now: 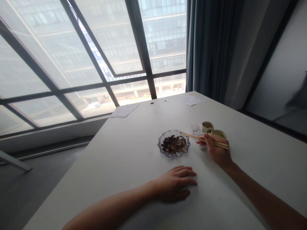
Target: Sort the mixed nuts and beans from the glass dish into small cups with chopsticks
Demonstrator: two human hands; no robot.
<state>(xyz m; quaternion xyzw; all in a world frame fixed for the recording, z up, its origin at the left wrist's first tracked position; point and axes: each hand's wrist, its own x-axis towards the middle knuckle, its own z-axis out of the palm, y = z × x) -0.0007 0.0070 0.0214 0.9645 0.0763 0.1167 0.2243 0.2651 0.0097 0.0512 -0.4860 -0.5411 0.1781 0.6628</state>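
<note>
My right hand (217, 151) grips a pair of wooden chopsticks (190, 136), whose tips reach over the right rim of a clear glass bowl (161, 152). Dark brown, shell-like pieces (174, 145) fill the bottom of that bowl; they are too small to name. Below it, my left hand (178, 182) rests on the table with its fingers apart and nothing in them. Behind my right hand stand a small clear plastic cup (195, 129) with a few dark bits, a pale green cup (207, 127) with brownish contents and another greenish cup (219, 133). A further white cup (203, 147) is mostly hidden by the hand.
The white table (115, 159) runs away toward a large window. White papers lie at its far left (124, 110) and more sheets (192, 100) at its far right. A dark round spot (152, 103) shows near the far edge. A blue-grey curtain (211, 48) hangs behind.
</note>
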